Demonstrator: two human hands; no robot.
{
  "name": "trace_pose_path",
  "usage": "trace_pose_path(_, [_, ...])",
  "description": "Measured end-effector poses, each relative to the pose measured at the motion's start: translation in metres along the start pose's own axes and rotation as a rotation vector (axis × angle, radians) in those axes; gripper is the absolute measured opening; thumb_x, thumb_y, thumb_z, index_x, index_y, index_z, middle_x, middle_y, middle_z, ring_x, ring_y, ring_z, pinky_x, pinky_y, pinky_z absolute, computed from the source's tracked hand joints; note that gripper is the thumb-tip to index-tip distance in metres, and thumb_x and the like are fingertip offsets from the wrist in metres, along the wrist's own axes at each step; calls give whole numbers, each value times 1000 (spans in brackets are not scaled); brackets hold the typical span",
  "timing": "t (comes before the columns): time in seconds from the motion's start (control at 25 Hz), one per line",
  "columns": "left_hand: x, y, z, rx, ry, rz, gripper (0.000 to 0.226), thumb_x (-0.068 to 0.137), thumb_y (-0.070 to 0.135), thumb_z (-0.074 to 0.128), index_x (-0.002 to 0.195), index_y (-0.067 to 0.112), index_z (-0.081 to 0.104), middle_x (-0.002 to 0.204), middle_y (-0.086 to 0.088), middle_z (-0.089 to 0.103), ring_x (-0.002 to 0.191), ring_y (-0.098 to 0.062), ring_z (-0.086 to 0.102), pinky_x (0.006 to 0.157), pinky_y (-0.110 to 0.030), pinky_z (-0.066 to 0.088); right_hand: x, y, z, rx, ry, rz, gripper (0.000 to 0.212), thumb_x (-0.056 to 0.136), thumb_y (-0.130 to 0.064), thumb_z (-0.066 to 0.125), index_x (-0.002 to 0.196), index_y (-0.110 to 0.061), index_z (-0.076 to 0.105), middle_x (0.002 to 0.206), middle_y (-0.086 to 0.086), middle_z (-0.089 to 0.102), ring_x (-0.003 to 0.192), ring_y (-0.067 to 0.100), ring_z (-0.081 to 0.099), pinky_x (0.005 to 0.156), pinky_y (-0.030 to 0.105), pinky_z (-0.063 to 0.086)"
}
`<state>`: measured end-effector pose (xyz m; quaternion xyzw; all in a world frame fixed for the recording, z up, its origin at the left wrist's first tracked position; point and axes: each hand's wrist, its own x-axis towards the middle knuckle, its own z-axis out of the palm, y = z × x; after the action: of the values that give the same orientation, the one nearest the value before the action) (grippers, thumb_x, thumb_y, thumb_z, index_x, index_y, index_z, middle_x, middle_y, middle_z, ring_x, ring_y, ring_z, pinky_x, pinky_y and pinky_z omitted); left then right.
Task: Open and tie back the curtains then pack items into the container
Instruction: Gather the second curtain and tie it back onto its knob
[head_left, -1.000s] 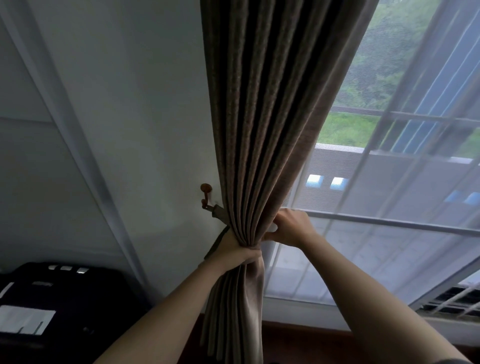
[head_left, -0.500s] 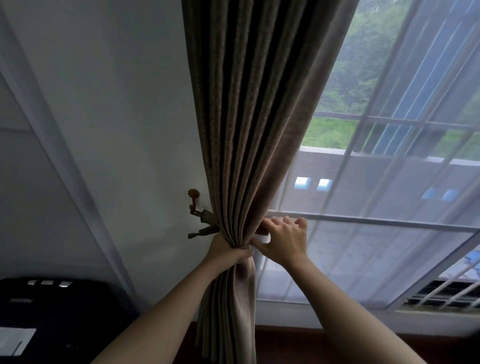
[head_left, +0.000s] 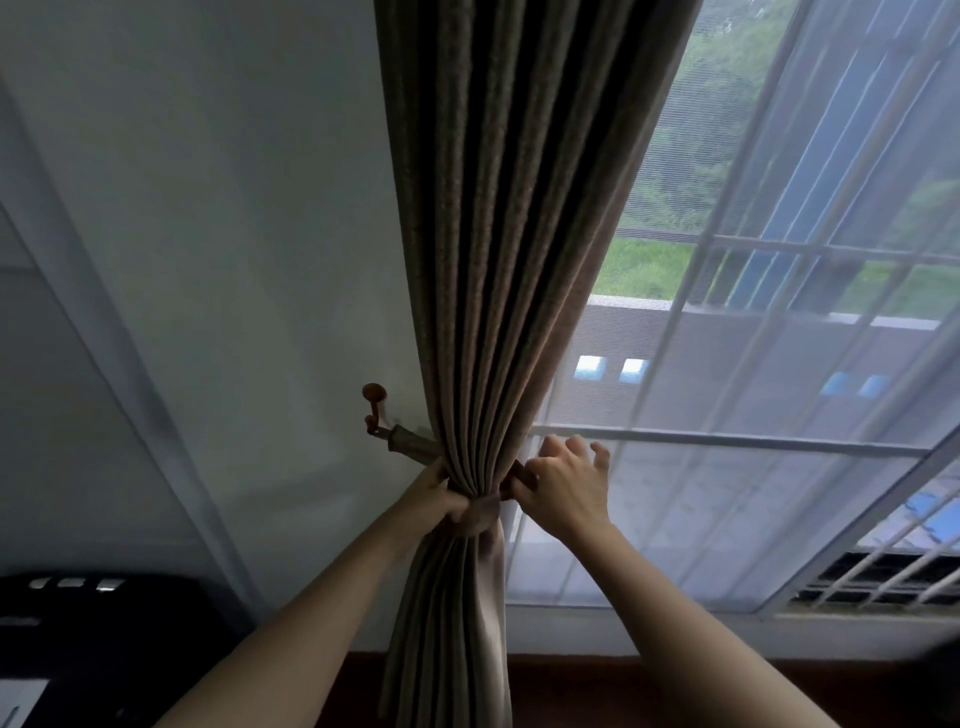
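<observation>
Beside the wall hook (head_left: 373, 400), the left hand (head_left: 434, 493) grips the gathered curtain (head_left: 498, 312) while the right hand (head_left: 563, 480) pinches the tieback (head_left: 413, 448) behind it; the soft, heavy folds probably handle best cinched at this narrow waist.

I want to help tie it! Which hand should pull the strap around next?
Probably the right hand: it pinches the tieback end beside the curtain, while the left hand grips the bunched folds.
</observation>
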<state>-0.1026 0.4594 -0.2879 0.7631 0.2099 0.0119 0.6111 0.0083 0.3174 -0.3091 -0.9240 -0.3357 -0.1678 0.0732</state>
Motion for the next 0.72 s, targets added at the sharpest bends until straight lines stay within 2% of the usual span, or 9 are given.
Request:
trace_pose_path(0.08, [6, 13, -8, -58, 95, -81, 20, 91, -6, 38, 103, -13, 53, 86, -11, 54, 71, -3, 60, 63, -11, 45, 7, 5, -1, 154, -63, -99, 32, 68, -42, 48, 62, -21, 72, 76, 1, 61, 76, 27, 59, 74, 36, 46])
trace_pose_path(0.16, [12, 25, -13, -43, 161, -149, 30, 99, 7, 34, 124, -6, 46, 117, -14, 55, 108, -17, 58, 89, -27, 44, 14, 5, -2, 350, -190, -141, 35, 70, -37, 43, 71, -16, 72, 82, 4, 64, 75, 28, 61, 65, 36, 50])
trace_pose_path(0.24, [15, 37, -14, -10, 130, -208, 34, 99, 9, 37, 131, -1, 41, 129, -14, 53, 114, -26, 53, 95, -33, 42, 17, 4, -5, 440, -207, -78, 20, 74, -30, 51, 75, -17, 65, 79, 2, 66, 74, 24, 61, 64, 37, 50])
trace_pose_path(0.28, [16, 37, -16, 4, 101, -222, 34, 98, 8, 40, 131, 0, 43, 129, -15, 55, 107, -24, 54, 93, -33, 44, 18, 5, -8, 433, -185, -45, 13, 77, -30, 54, 80, -20, 62, 77, 1, 66, 73, 23, 60, 63, 37, 50])
trace_pose_path(0.36, [18, 33, -20, 39, 77, -207, 30, 95, 6, 44, 124, 2, 53, 122, -16, 59, 98, -19, 55, 91, -32, 46, 18, 13, -9, 328, -161, 5, 22, 82, -42, 51, 91, -24, 61, 82, 2, 69, 77, 26, 62, 63, 36, 51])
trace_pose_path(0.44, [19, 29, -21, 43, 87, -153, 21, 93, 4, 48, 109, 6, 61, 115, -15, 64, 93, -17, 60, 90, -34, 50, 16, 23, -6, 209, -181, 25, 31, 84, -51, 48, 84, -22, 61, 79, 4, 69, 77, 29, 62, 61, 34, 48])
trace_pose_path(0.56, [19, 29, -17, -5, 133, -79, 18, 93, 2, 50, 85, 13, 61, 97, -14, 67, 81, -19, 63, 85, -40, 55, 7, 23, 1, 283, -252, -11, 39, 87, -50, 50, 74, -14, 58, 68, 7, 65, 68, 31, 60, 59, 36, 45])
trace_pose_path(0.64, [17, 34, -16, 51, 146, -40, 18, 92, -1, 49, 84, 11, 60, 92, -13, 64, 85, -26, 61, 87, -43, 54, 3, 17, 0, 387, -239, 33, 40, 85, -50, 52, 70, -13, 57, 64, 7, 63, 63, 28, 57, 57, 38, 46])
trace_pose_path(0.72, [17, 35, -18, 244, 175, 45, 15, 90, -6, 50, 99, -4, 62, 103, -21, 64, 98, -34, 61, 88, -36, 51, 5, 14, -3, 393, -213, 75, 40, 82, -52, 55, 70, -14, 60, 61, 5, 63, 60, 26, 58, 54, 36, 46])
